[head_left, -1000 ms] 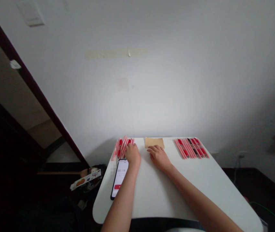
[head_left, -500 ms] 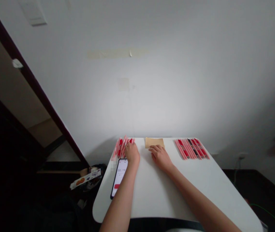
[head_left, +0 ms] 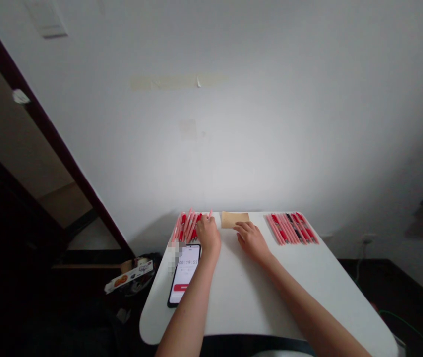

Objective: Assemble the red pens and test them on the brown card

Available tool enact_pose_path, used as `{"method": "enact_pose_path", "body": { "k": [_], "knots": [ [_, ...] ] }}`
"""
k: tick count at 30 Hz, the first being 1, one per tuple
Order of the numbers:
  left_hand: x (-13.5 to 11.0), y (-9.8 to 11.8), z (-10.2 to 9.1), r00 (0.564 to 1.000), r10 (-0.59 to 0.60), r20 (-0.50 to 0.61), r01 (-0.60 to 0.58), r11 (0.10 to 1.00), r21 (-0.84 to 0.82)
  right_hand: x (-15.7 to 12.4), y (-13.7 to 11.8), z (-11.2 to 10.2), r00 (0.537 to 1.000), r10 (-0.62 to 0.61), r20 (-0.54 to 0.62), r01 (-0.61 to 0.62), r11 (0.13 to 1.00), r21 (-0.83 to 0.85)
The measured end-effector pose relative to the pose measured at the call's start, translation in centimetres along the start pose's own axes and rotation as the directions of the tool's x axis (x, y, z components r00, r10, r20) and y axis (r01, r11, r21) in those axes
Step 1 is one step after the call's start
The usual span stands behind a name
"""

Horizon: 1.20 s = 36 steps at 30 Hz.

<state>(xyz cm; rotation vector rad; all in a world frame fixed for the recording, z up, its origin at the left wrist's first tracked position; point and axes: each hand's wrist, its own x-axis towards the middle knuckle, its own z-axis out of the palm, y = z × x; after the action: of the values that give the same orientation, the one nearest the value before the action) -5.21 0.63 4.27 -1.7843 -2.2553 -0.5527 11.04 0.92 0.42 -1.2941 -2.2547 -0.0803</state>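
Filling the lower middle of the view, a white table (head_left: 241,297) with rounded corners stands with its far edge against a plain white wall (head_left: 271,124). High up, the wall bears a strip of yellowed tape (head_left: 177,82). To the left a dark door frame (head_left: 43,124) slants down toward the floor, and the room beside and below the table is dim. On the floor off the table's left edge lies a printed carton (head_left: 129,276) among dark clutter. A green cable (head_left: 400,320) curls on the floor off the right edge.

At the far left corner sits a loose pile of red pens (head_left: 186,227), fanned and overlapping. The left hand (head_left: 209,234) lies back-up on the right side of that pile, fingers curled down over the pens. They hide whether any pen is pinched, so its grasp cannot be told. Just beside the pile, toward the near edge, a phone (head_left: 184,273) lies face up with a timer on its lit screen, close against the left wrist.

At the middle of the far edge lies a flat brown paper piece (head_left: 235,218). The right hand (head_left: 253,239) rests palm down, loosely spread and empty, fingertips at the paper's near edge. Near the far right corner, well apart from both hands, a neat row of red pens (head_left: 293,228) lies side by side, with a dark one among them. Both forearms cross the near half of the table.
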Motion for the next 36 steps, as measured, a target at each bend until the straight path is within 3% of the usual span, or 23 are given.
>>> {"method": "enact_pose_path", "body": {
  "k": [9, 13, 21, 27, 36],
  "knots": [
    [-1.3, 2.8, 1.9, 0.987, 0.156, 0.02, -0.147, 0.961, -0.233, -1.3, 3.0, -0.6, 0.992, 0.101, -0.075, -0.103, 0.994, -0.029],
    [-1.9, 3.3, 3.4, 0.964, 0.266, -0.007, -0.245, 0.878, -0.412, -2.0, 3.9, -1.0, 0.984, 0.133, -0.117, -0.137, 0.99, -0.03],
    [-2.0, 3.1, 6.1, 0.923, 0.363, -0.126, -0.343, 0.629, -0.698, -2.8, 4.5, -0.3, 0.972, 0.162, -0.172, -0.17, 0.985, -0.03],
    [-2.3, 3.0, 6.1, 0.912, 0.392, -0.125, -0.339, 0.545, -0.767, -3.0, 4.6, 0.1, 0.967, 0.168, -0.193, -0.177, 0.984, -0.027],
    [-2.6, 3.0, 5.8, 0.893, 0.435, -0.112, -0.356, 0.532, -0.768, -3.4, 5.0, 0.1, 0.966, 0.174, -0.19, -0.159, 0.983, 0.093]
  ]
}}
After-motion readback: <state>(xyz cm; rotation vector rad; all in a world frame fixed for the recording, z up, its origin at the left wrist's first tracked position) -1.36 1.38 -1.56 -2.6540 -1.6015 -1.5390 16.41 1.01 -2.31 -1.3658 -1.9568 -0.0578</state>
